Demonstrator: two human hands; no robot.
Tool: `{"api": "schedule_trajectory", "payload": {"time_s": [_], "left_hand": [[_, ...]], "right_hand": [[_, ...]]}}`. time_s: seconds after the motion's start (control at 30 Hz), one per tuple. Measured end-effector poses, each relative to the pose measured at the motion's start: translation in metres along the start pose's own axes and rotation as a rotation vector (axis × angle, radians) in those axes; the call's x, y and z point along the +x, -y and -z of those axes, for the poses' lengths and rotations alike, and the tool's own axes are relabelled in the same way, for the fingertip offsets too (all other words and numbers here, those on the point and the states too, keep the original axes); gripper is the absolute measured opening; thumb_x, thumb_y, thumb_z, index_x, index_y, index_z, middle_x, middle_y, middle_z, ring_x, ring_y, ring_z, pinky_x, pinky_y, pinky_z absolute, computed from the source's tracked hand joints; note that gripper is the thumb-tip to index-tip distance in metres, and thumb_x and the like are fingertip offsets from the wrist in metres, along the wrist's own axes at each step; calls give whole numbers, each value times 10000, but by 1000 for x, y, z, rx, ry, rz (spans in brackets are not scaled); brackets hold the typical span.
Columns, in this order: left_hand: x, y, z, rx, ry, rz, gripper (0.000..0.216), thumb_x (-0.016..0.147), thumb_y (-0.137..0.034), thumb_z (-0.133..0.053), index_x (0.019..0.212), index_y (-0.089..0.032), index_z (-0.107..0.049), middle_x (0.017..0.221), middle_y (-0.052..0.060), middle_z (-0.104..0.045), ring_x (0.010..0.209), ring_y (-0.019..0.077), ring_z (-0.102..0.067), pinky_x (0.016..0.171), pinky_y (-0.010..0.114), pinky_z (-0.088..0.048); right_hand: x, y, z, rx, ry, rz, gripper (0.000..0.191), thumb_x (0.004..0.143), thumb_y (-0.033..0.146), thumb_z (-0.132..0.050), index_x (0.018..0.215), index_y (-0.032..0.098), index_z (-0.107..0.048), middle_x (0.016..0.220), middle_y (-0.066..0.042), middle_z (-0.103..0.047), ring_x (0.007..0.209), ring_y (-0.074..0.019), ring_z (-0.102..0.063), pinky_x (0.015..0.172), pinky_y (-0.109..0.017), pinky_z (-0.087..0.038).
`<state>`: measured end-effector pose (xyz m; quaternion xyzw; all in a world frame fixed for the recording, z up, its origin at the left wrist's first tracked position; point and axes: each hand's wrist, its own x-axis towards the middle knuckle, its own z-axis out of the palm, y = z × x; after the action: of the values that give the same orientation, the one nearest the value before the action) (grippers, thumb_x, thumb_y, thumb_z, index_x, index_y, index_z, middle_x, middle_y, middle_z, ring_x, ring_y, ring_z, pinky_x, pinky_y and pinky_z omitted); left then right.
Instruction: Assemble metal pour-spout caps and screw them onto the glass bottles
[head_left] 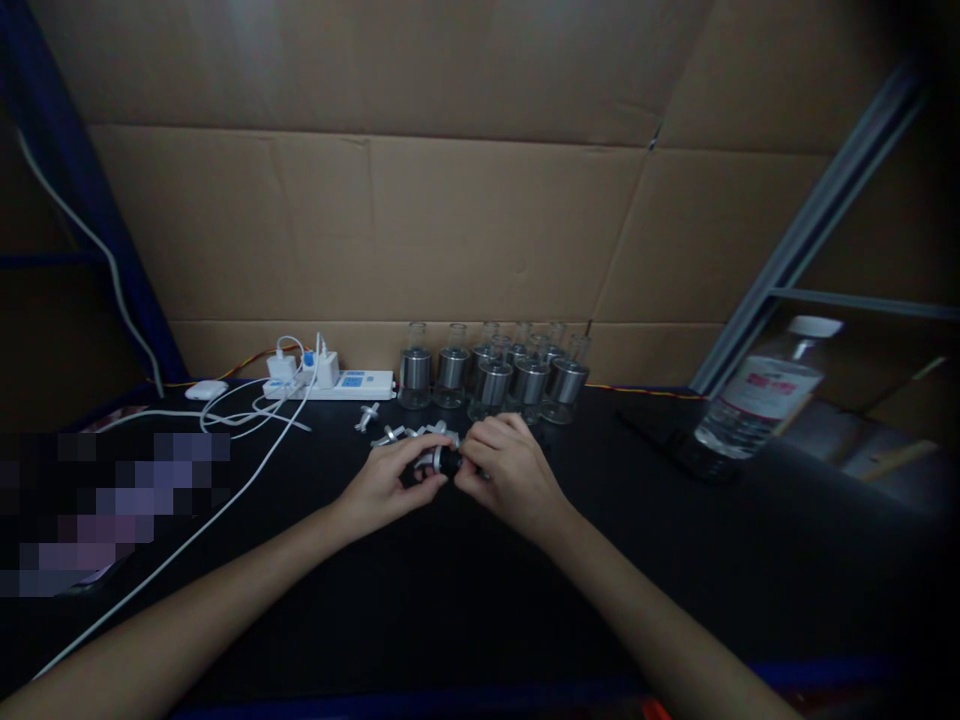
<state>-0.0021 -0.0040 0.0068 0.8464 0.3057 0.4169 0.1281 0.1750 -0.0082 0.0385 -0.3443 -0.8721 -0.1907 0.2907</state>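
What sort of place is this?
Probably a small assembly workbench: grouped clear bottles with metal bands, loose metal parts in front of them, and a hand-held black-and-silver part.

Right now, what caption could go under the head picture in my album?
Left hand and right hand hold a black-and-silver part at a black table, with glass-and-metal bottles behind.

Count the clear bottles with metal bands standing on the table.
8: two bottles at the group's left, three front ones to their right, and three partly covered ones behind those three. More may be hidden.
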Motion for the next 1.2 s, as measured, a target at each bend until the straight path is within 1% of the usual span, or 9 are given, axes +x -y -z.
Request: {"api": "schedule_trajectory", "payload": {"time_s": [0.2,0.33,0.47,0.53,0.63,0.7,0.83,1.07,1.2], "left_hand": [[1,-1,2,11,5,-4,355,729,-174,-510,1081,-163,-470,889,33,-604,716,115,-564,660,213,-438],[0,2,0,3,-14,1,346,737,-200,-517,1080,-172,-476,921,38,-608,771,126,-572,698,223,-440],[-3,6,-3,-1,-36,12,366,737,-235,-541,1093,-180,-480,964,47,-611,828,140,-574,744,239,-441],[-3,7,-3,-12,-63,21,374,737,-245,-550,1099,-183,-479,1012,57,-601,888,151,-565,784,253,-431],[-3,7,-2,-36,-116,57,360,736,-264,-558,1082,-187,-495,1047,61,-592,937,164,-551,820,272,-415],[-3,6,-1,-50,-137,103,337,732,-278,-564,1053,-188,-516,1001,50,-611,883,160,-569,785,267,-429],[-2,6,-2,-80,-162,170,311,737,-282,-557,1032,-187,-527,904,25,-630,770,139,-583,712,240,-446],[-2,7,-2,-89,-132,187,299,762,-268,-524,1049,-186,-525,956,33,-632,828,152,-593,743,245,-448],[-4,7,-3,-107,-115,171,305,768,-271,-516,1061,-189,-523,1011,40,-620,884,158,-585,771,246,-443]], "right_hand": [[1,0,2,4,4,2,119,688,129,-468,576,161,-493,598,4,-476,621,-119,-417,668,-277,-291],[-1,-2,-1,36,17,-13,114,704,133,-459,601,161,-497,617,0,-479,630,-121,-428,676,-280,-305],[-4,-1,-7,113,37,-74,101,729,132,-441,656,158,-505,666,-20,-495,665,-137,-455,662,-280,-333],[-4,2,-9,192,-8,-123,90,734,122,-432,768,155,-508,760,-44,-514,741,-154,-472,680,-284,-354],[-4,9,-8,324,-122,-159,171,725,109,-436,886,156,-470,895,-74,-494,855,-170,-466,728,-297,-380],[-4,13,-7,355,-150,-138,141,721,112,-448,846,169,-481,932,-75,-472,887,-174,-458,745,-309,-388],[-5,17,-9,338,-150,-113,95,729,126,-469,786,180,-521,982,-74,-455,928,-181,-448,772,-333,-388],[-6,15,-13,375,-161,-110,104,747,142,-477,806,193,-546,1014,-75,-455,955,-184,-446,778,-338,-392],[-6,16,-15,378,-164,-110,88,741,132,-480,771,184,-544,966,-66,-472,921,-170,-454,762,-315,-393]]}}
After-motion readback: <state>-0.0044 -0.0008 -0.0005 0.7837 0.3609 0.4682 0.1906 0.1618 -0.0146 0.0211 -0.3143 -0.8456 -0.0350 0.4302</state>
